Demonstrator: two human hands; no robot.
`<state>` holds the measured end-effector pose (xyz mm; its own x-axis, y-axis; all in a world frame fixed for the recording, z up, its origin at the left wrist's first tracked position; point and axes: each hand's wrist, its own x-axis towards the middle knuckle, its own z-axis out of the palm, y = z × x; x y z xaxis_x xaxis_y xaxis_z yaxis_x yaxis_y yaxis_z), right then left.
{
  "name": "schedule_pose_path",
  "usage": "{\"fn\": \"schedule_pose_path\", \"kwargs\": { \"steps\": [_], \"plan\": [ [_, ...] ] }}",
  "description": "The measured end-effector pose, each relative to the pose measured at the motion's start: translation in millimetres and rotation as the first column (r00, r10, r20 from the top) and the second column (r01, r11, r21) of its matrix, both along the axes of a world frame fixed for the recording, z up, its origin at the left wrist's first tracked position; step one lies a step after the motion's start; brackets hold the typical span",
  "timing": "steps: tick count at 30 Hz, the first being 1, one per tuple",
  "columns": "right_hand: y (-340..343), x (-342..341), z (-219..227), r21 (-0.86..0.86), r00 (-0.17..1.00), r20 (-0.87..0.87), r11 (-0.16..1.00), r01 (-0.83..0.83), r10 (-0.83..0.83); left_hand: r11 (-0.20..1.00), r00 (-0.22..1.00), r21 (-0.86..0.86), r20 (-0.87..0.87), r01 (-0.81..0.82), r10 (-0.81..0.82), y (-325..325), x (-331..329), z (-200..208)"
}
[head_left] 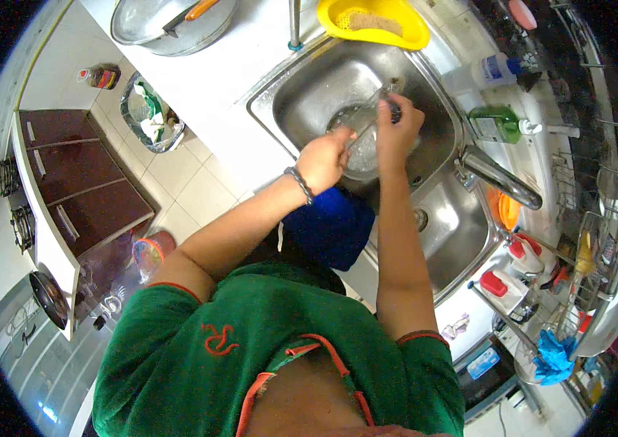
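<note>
Over the metal sink basin, my left hand is closed on the near end of a long, thin, shiny utensil; its exact kind is blurred. My right hand is closed around a small dark scrubbing pad and presses it near the utensil's far end. Below both hands, a round bowl with cloudy, sudsy water sits in the basin, partly hidden by my fingers.
A second basin and the faucet are at right. A yellow basket stands behind the sink, with a green soap bottle on the right ledge. A large pot is on the left counter, and a lined bin on the floor.
</note>
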<state>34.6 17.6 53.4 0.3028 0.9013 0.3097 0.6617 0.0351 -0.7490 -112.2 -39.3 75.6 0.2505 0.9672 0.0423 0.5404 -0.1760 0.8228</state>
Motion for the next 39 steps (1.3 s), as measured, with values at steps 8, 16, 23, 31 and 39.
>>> {"fn": "schedule_pose_path", "kwargs": {
  "steps": [8, 16, 23, 31, 39],
  "plan": [
    [-9.0, 3.1, -35.4, -0.360, 0.276, -0.892, 0.932, 0.048, -0.359, 0.981, 0.935, 0.084, -0.326, 0.175, -0.139, -7.5, 11.5, 9.9],
    [-7.1, 0.3, -44.1, -0.458, 0.129, -0.887, 0.882, -0.116, -0.444, 0.464, 0.624, -0.700, 0.706, 0.544, 0.334, 17.4, -25.5, -36.5],
    [-16.2, 30.3, -109.3, -0.563, 0.509, -0.754, 0.808, -0.173, -0.416, 0.574, 0.477, -0.688, 0.724, 0.444, 0.498, 20.9, -36.0, -35.5],
    [-14.0, 34.4, -177.3, -0.590, 0.975, 0.221, 0.796, 0.137, -0.003, 0.630, 0.444, -0.659, 0.748, 0.411, 0.494, 25.1, -53.7, -33.4],
    [-27.9, -1.7, -174.6, -0.643, 0.823, 0.495, 0.754, 0.132, 0.279, 0.635, 0.439, -0.674, 0.734, 0.378, 0.517, 33.6, -58.3, -37.0]
  ]
}}
